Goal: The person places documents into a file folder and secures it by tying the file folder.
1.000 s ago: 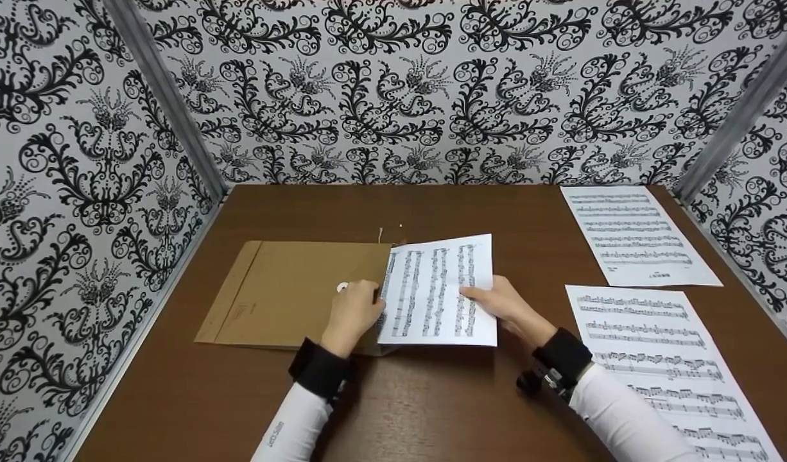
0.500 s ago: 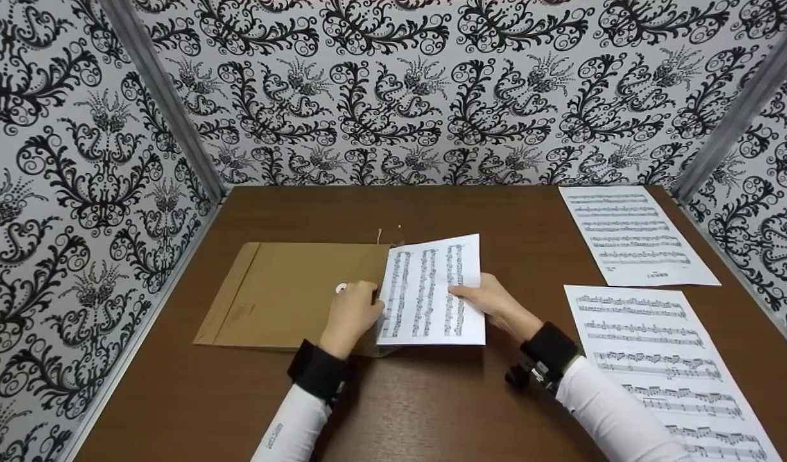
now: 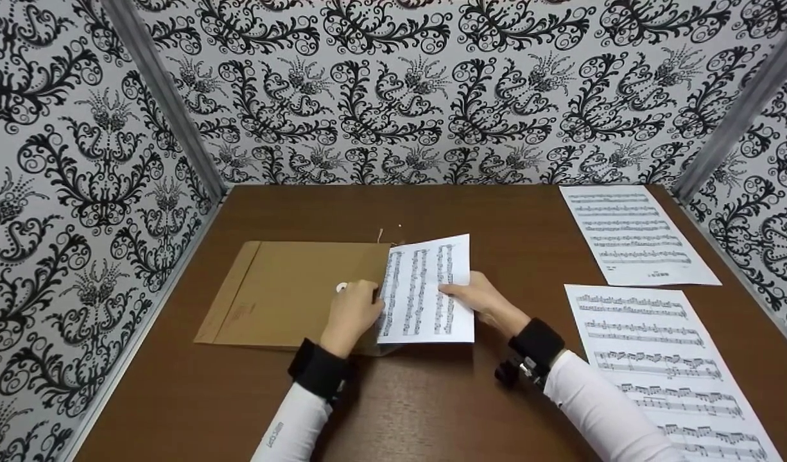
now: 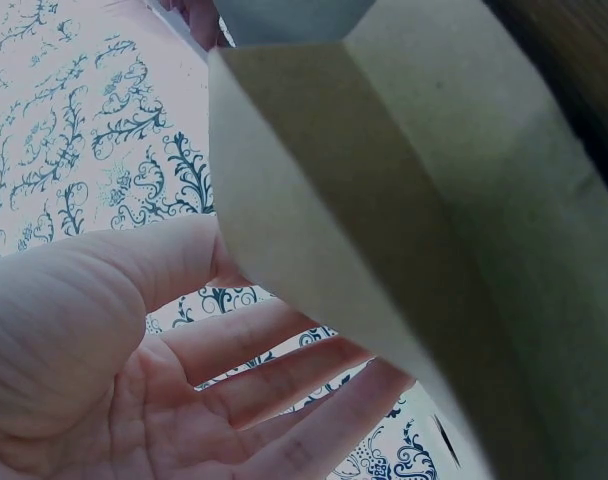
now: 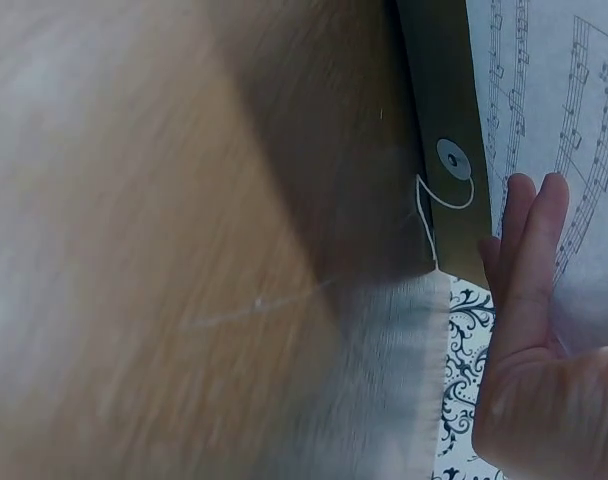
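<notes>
A brown paper envelope (image 3: 284, 289) lies on the table, its mouth facing right. My left hand (image 3: 352, 314) pinches the upper edge of that mouth beside a white button (image 3: 341, 287); the left wrist view shows thumb and fingers on the raised paper edge (image 4: 314, 250). A sheet of music (image 3: 419, 301) is partly inside the mouth, its left part hidden. My right hand (image 3: 483, 301) grips its right edge, thumb on top and fingers underneath. In the right wrist view the fingers (image 5: 529, 250) lie flat along the sheet near the flap's button (image 5: 454, 160) with its string.
Two more music sheets lie on the right of the brown table (image 3: 419, 410): one at the far corner (image 3: 637, 237), the other nearer (image 3: 663, 359), partly under my right forearm. Patterned walls (image 3: 393, 96) stand behind and at both sides.
My right hand has moved left with the music sheet, and less of the sheet shows outside the envelope. The left hand has stayed at the envelope's edge.
</notes>
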`<move>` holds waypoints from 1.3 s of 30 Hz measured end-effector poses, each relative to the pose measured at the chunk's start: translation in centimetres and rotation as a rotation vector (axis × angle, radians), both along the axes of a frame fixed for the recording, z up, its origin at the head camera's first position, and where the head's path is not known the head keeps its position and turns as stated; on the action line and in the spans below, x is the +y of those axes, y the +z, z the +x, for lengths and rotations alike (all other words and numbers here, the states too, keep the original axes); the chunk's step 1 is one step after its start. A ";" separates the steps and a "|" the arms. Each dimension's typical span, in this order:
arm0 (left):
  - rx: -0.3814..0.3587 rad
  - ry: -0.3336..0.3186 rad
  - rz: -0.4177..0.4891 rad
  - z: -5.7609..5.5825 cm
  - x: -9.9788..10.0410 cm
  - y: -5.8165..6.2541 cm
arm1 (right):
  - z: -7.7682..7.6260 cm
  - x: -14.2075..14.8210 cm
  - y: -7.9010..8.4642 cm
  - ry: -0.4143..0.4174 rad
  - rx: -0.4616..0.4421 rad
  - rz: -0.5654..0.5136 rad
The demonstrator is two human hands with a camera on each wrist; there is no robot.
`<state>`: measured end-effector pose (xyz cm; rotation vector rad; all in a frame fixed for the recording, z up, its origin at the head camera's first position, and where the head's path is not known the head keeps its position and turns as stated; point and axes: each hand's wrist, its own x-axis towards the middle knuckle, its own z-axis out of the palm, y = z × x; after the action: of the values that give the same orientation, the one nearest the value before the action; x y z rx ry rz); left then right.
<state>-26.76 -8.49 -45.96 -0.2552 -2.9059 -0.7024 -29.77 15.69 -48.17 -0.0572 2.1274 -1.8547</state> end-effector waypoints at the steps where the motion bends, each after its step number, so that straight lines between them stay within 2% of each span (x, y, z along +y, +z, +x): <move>1: 0.002 -0.001 0.001 0.0 0.0 0.0 | 0.0 -0.1 0.0 0.002 -0.002 0.001; 11: 0.068 -0.020 -0.002 0.0 -0.1 -0.2 | -0.4 -1.0 -0.3 0.002 -0.002 -0.003; 19: 0.036 -0.023 -0.008 0.0 -0.1 0.1 | -0.8 -1.5 -0.6 0.022 -0.004 -0.013; 24: 0.020 -0.017 -0.009 0.0 -0.2 0.0 | -0.9 -1.6 -0.7 0.021 -0.037 -0.054; 33: 0.021 -0.021 0.009 0.0 -0.1 -0.1 | -0.5 -0.3 -0.3 0.040 -0.058 -0.104; 39: 0.010 -0.015 0.012 0.0 -0.2 -0.1 | -0.1 0.9 0.4 -0.020 -0.126 -0.101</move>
<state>-26.80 -8.72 -46.07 -0.2780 -2.8927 -0.7190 -29.90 16.61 -47.74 0.0572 1.9568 -1.9222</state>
